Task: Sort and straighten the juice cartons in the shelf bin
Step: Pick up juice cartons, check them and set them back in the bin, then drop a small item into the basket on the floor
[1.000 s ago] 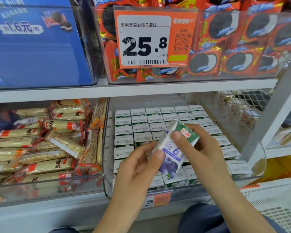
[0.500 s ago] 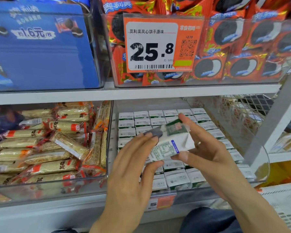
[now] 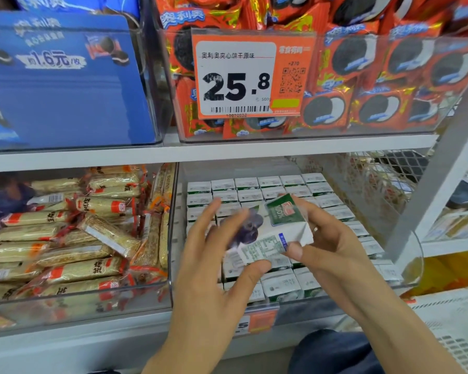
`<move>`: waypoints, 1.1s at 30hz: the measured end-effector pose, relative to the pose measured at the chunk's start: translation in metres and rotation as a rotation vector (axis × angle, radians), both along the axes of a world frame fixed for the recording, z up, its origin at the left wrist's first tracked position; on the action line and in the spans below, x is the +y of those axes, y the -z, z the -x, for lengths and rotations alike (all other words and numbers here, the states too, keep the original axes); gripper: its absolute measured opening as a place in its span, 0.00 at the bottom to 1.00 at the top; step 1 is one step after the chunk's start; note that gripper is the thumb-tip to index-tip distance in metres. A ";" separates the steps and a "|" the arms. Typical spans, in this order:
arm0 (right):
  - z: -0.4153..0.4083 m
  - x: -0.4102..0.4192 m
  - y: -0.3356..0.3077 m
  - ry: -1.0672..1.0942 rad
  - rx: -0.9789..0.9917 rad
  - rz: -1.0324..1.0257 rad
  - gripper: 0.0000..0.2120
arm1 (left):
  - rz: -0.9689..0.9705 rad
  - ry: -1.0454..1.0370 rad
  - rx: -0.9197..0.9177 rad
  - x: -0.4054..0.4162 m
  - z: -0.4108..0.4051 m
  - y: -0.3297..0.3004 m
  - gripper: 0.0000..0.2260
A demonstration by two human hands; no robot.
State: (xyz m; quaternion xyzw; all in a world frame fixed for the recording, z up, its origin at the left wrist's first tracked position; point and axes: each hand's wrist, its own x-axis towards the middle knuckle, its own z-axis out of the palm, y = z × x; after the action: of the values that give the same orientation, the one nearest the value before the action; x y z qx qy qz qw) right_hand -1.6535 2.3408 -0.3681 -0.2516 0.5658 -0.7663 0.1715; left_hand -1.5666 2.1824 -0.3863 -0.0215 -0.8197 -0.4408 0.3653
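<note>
I hold one carton (image 3: 274, 230) tilted above the bin (image 3: 405, 268), over its packed rows (image 3: 270, 186). Right hand (image 3: 333, 247) pinches it, thumb near, fingers (image 3: 312, 211) far; left hand (image 3: 214, 265), fingers spread, steadies its left end, seemingly to turn it for slotting upright.

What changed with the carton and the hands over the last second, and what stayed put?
The juice carton was turned from upright, blueberry face showing, to tilted with its printed side panel showing. The right hand keeps gripping it; the left hand opened its fingers, thumb under it. The cartons in the bin stayed in rows.
</note>
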 end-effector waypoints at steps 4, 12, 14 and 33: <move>-0.004 0.021 -0.006 -0.060 -0.027 -0.034 0.32 | -0.462 0.266 -0.208 0.008 -0.001 -0.012 0.28; -0.060 0.147 -0.020 0.330 0.396 -0.601 0.27 | -0.060 0.454 -0.277 0.100 0.000 -0.017 0.29; -0.071 0.191 -0.023 0.450 0.602 -0.838 0.26 | 0.038 0.529 -0.297 0.139 0.007 -0.023 0.29; -0.051 0.389 0.231 0.534 -0.100 -1.466 0.18 | -0.091 0.257 -1.161 0.305 0.068 0.218 0.17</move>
State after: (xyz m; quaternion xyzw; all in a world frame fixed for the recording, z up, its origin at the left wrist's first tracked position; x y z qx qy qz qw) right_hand -1.6020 2.7297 -0.5988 0.1054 0.9605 -0.2229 0.1291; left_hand -1.6344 2.4874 -0.6041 0.1397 -0.8564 -0.4557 -0.1984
